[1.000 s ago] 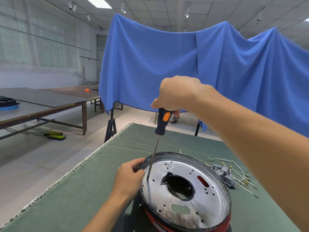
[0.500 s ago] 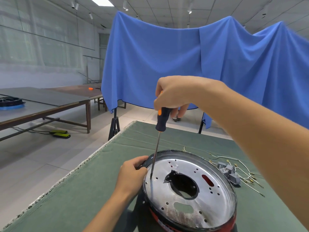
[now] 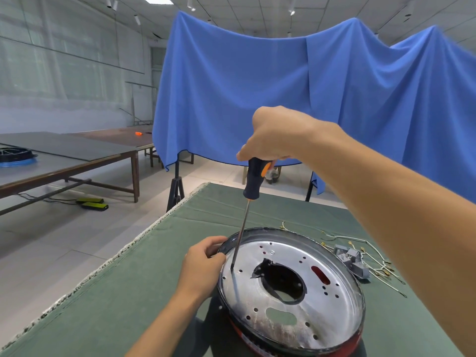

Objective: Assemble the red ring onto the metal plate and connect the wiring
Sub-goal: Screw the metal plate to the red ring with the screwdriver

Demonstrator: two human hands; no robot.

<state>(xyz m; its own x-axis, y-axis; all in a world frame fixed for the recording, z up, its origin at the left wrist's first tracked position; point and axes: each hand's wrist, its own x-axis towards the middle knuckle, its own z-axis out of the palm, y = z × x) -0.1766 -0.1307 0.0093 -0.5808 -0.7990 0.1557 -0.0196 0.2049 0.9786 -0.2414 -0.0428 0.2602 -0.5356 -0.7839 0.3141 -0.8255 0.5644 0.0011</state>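
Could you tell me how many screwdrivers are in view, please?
2: one in the right hand, tip on the plate; a small orange one, seemingly, on the far table.

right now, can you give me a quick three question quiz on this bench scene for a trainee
1. True or false: the tip of the screwdriver touches the metal plate.
2. What does the left hand grip? A) the plate's rim B) the wires C) the blue cloth
3. Fill in: the loose wires and grey connector lie on the green table cover to the ____ of the plate.

Key
1. True; the right hand holds the tool nearly upright, tip on the plate near its left edge.
2. A
3. right
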